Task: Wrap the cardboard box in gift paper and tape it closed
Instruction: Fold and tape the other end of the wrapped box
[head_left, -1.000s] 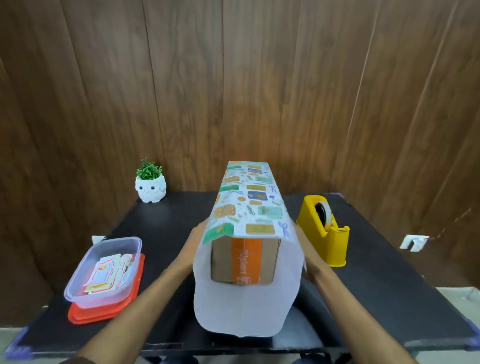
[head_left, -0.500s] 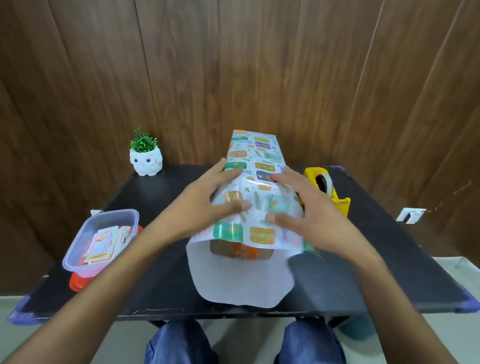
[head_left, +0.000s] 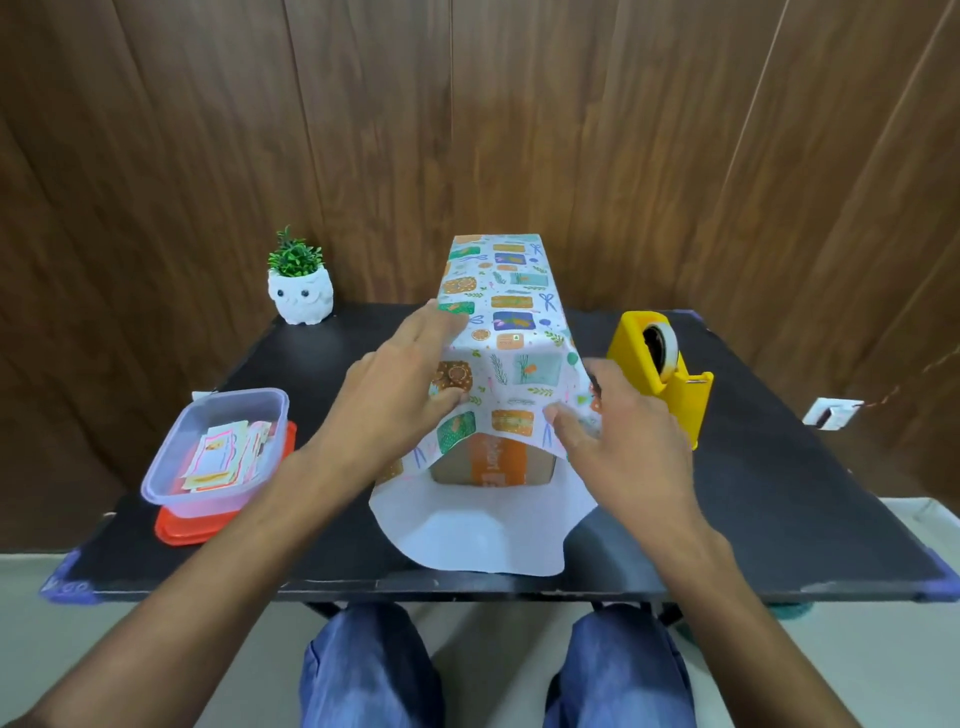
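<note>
Wrapping, early stage. Paper (head_left: 511, 332) draped printed side out over the box (head_left: 491, 462), which stands at centre frame on the desk (head_left: 779, 493), its length running away from the camera.

- Near end of box: uncovered. Brown card with an orange band shows under the paper's edge. The sheet's white underside lies spread on the desk at lower centre. Far end hidden.
- Left hand (head_left: 400, 384): fingers straight and spread, pressing the paper along the box's upper left edge.
- Right hand (head_left: 618, 431): thumb and curled fingers pinching the paper at the near right corner.
- Done, by judgement: sheet laid over top and sides.
- Left to do: closing the seam, folding the near end and likely the far one, all taping. No tape seen on the paper.
- Dispenser (head_left: 660, 374): yellow, roll loaded, right of the box, near the right hand.
- Desk: black, matte.
- Tub (head_left: 208, 506): clear, holding paper slips, on a red lid (head_left: 176, 532), left of frame.
- Owl pot (head_left: 301, 296): green plant, above the tub.
- Room: wood-panel wall (head_left: 675, 156) behind, pale floor (head_left: 857, 649) below.
</note>
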